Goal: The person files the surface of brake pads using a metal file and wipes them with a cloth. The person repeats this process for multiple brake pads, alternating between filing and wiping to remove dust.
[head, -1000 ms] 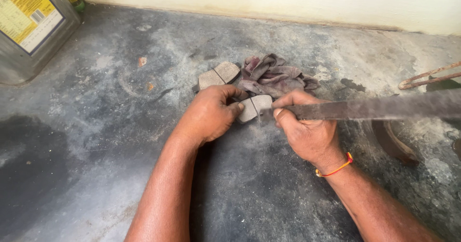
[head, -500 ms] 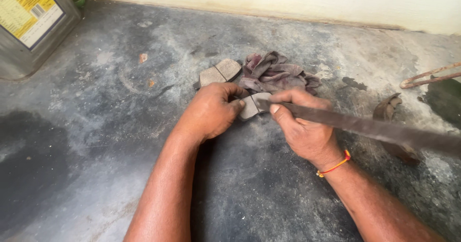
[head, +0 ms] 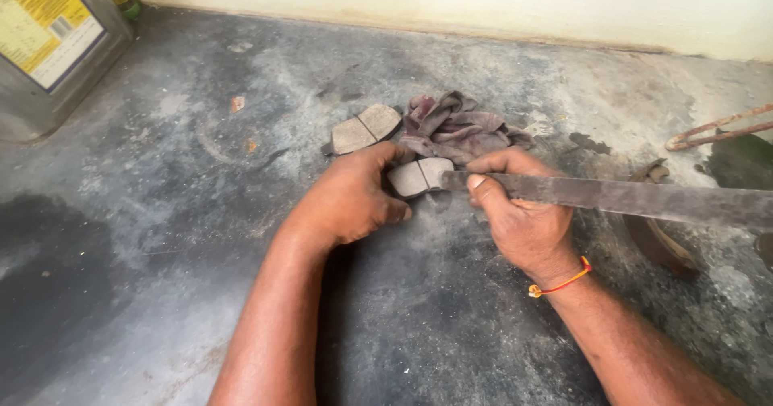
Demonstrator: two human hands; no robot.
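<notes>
File (head: 628,198) in right hand (head: 527,221) lies crosswise, tip on brake pad (head: 420,176).

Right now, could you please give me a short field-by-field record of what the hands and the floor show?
left hand: pressing down a grey brake pad on the floor
right hand: gripping a long flat metal file, its tip on that pad
spare pad: lying apart, beside a crumpled rag
surface: dusty concrete floor
far left: metal tin with yellow label

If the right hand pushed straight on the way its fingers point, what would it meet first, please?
Probably the brake pad pinned by the left hand; the right hand and its flat metal file point at it, the tip apparently touching.
</notes>
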